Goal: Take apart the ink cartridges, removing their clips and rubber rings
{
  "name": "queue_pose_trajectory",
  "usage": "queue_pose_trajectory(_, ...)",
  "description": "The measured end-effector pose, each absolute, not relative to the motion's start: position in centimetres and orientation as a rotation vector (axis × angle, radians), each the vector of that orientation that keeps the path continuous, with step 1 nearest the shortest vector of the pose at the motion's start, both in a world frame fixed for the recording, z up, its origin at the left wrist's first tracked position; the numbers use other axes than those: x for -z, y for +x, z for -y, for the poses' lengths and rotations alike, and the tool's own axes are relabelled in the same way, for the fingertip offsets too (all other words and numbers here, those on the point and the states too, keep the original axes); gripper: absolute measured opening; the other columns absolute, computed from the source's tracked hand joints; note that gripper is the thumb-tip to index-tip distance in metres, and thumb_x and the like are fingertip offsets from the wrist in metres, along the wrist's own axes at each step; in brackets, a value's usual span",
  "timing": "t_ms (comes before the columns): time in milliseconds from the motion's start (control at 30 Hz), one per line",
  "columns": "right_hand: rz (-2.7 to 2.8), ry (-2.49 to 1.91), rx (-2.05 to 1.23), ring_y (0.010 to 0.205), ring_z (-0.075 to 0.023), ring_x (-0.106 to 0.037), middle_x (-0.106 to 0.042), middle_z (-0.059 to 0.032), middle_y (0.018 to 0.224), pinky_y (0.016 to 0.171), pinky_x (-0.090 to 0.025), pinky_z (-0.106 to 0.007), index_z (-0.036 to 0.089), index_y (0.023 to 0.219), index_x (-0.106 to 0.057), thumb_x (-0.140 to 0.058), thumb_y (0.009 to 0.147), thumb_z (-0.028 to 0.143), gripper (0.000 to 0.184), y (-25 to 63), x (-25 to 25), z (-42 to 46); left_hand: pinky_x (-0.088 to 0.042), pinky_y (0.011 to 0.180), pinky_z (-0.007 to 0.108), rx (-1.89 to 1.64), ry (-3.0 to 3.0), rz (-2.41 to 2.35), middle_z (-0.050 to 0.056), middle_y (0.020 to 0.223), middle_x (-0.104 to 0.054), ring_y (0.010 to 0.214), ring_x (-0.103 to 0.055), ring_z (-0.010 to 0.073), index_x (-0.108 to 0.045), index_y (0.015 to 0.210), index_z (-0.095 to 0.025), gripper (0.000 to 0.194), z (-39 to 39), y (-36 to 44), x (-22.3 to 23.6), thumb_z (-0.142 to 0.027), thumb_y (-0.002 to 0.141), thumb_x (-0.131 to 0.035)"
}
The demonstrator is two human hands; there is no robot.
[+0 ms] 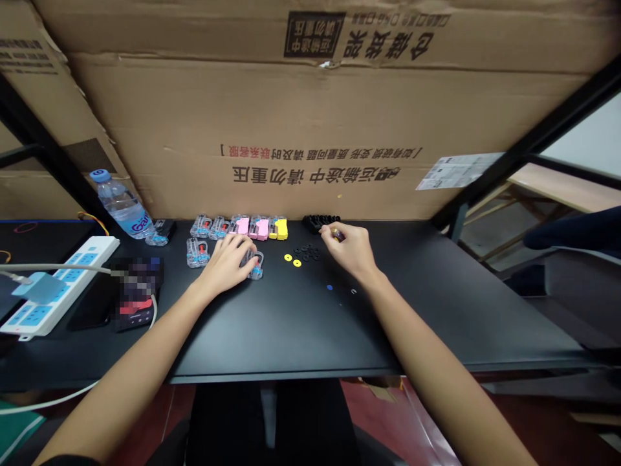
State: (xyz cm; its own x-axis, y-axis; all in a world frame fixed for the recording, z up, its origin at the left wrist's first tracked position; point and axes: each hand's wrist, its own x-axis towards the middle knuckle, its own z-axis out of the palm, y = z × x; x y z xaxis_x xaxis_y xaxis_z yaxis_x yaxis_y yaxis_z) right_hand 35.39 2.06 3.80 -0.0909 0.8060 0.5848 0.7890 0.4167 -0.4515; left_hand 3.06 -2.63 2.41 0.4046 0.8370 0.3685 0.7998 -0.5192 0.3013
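My left hand (227, 262) is curled over a clear plastic toy pistol (257, 269) with blue and red parts inside, thumb and fingers at its left side. More such pieces stand behind and beside it: clear ones (198, 254), pink ones (261, 228) and a yellow one (278, 228). Closed in a fist, my right hand (352, 249) holds a small dark and yellow object (338, 235), mostly hidden by the fingers. It is just in front of a black rack-like holder (317, 222). Between the hands lie several black rings (307, 253) and two yellow discs (297, 263).
A small blue disc (330, 287) and a pale C-shaped clip (354, 291) lie on the black table (291, 330). A water bottle (123, 206), a white power strip (68, 285) and cables are at the left. A cardboard wall (272, 110) stands behind.
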Motion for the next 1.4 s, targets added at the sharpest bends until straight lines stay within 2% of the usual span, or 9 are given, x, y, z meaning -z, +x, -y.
queue_pose_trajectory(133, 2.156, -1.335, -0.013, 0.100, -0.0269, -0.077, -0.078, -0.0126, 0.125, 0.084, -0.059, -0.037, 0.019, 0.121, -0.080, -0.058, 0.099, 0.031, 0.033, 33.4, -2.9, -1.2, -0.043, 0.106, 0.048, -0.779, 2.521, -1.487, 0.006, 0.125, -0.071, 0.125, -0.059, 0.0290, -0.067, 0.111, -0.024, 0.018, 2.7, 3.2, -2.8, -0.034, 0.111, -0.052)
queue_pose_trajectory(233, 2.445, -1.404, 0.012, 0.105, -0.0290, -0.079, -0.058, -0.0132, 0.161, 0.085, -0.063, -0.041, 0.021, 0.134, -0.076, -0.058, 0.101, 0.031, 0.039, 31.2, -2.7, -0.6, -0.042, 0.104, 0.046, -0.769, 2.513, -1.445, 0.005, 0.122, -0.072, 0.121, -0.061, 0.0269, -0.070, 0.109, -0.025, 0.025, 2.9, 3.6, -2.9, -0.033, 0.113, -0.046)
queue_pose_trajectory(367, 2.610, -1.569, 0.068, 0.102, -0.0310, -0.080, -0.034, -0.0094, 0.179, 0.088, -0.064, -0.047, 0.024, 0.139, -0.076, -0.055, 0.105, 0.035, 0.041, 29.0, -3.3, -0.6, -0.041, 0.104, 0.045, -0.747, 2.517, -1.436, 0.005, 0.124, -0.073, 0.121, -0.062, 0.0262, -0.071, 0.107, -0.024, 0.020, 3.1, 3.9, -2.8, -0.030, 0.110, -0.052)
queue_pose_trajectory(733, 2.601, -1.672, 0.117, 0.108, -0.0331, -0.079, -0.026, -0.0121, 0.182, 0.090, -0.065, -0.049, 0.025, 0.154, -0.063, -0.049, 0.108, 0.039, 0.050, 28.4, -3.8, -1.2, -0.041, 0.106, 0.047, -0.715, 2.486, -1.471, 0.005, 0.126, -0.072, 0.123, -0.061, 0.0272, -0.071, 0.106, -0.024, 0.019, 3.1, 3.9, -2.8, -0.031, 0.108, -0.053)
queue_pose_trajectory(867, 2.536, -1.536, 0.195, 0.099, -0.0304, -0.080, -0.042, -0.0161, 0.174, 0.080, -0.066, -0.046, 0.023, 0.150, -0.066, -0.051, 0.108, 0.034, 0.046, 29.0, -3.0, -1.7, -0.042, 0.108, 0.049, -0.723, 2.486, -1.476, 0.007, 0.128, -0.071, 0.125, -0.061, 0.0286, -0.071, 0.109, -0.025, 0.017, 3.0, 3.6, -2.6, -0.032, 0.107, -0.055)
queue_pose_trajectory(1000, 2.372, -1.395, 0.228, 0.102, -0.0272, -0.079, -0.061, -0.0113, 0.158, 0.074, -0.065, -0.038, 0.027, 0.140, -0.074, -0.054, 0.105, 0.022, 0.040, 30.3, -2.4, -2.6, -0.041, 0.112, 0.052, -0.733, 2.492, -1.470, 0.007, 0.131, -0.070, 0.128, -0.061, 0.0305, -0.069, 0.114, -0.026, 0.017, 2.9, 3.2, -2.4, -0.036, 0.104, -0.060)
queue_pose_trajectory(1133, 2.203, -1.238, 0.148, 0.095, -0.0219, -0.078, -0.068, -0.0079, 0.148, 0.077, -0.063, -0.035, 0.030, 0.128, -0.079, -0.056, 0.099, 0.012, 0.041, 31.4, -2.8, -2.5, -0.038, 0.118, 0.052, -0.783, 2.466, -1.453, 0.007, 0.136, -0.070, 0.132, -0.060, 0.0302, -0.066, 0.122, -0.027, 0.020, 3.1, 3.4, -2.7, -0.034, 0.104, -0.060)
queue_pose_trajectory(1300, 2.026, -0.938, -0.118, 0.103, -0.0240, -0.076, -0.073, -0.0109, 0.134, 0.084, -0.063, -0.037, 0.028, 0.113, -0.076, -0.056, 0.106, 0.025, 0.021, 30.5, -3.7, 0.2, -0.037, 0.123, 0.050, -0.945, 2.373, -1.338, 0.008, 0.155, -0.062, 0.145, -0.055, 0.0299, -0.052, 0.148, -0.031, 0.045, 3.7, 4.4, -3.6, -0.039, 0.106, -0.062)
queue_pose_trajectory(1400, 1.956, -0.884, -0.378, 0.068, -0.0151, -0.068, -0.076, -0.0121, 0.128, 0.063, -0.059, -0.031, 0.026, 0.118, -0.063, -0.062, 0.106, 0.036, 0.016, 29.0, -3.6, 2.0, -0.038, 0.122, 0.048, -1.013, 2.379, -1.275, 0.010, 0.154, -0.062, 0.146, -0.055, 0.0303, -0.051, 0.150, -0.029, 0.048, 3.9, 4.8, -3.8, -0.041, 0.105, -0.065)
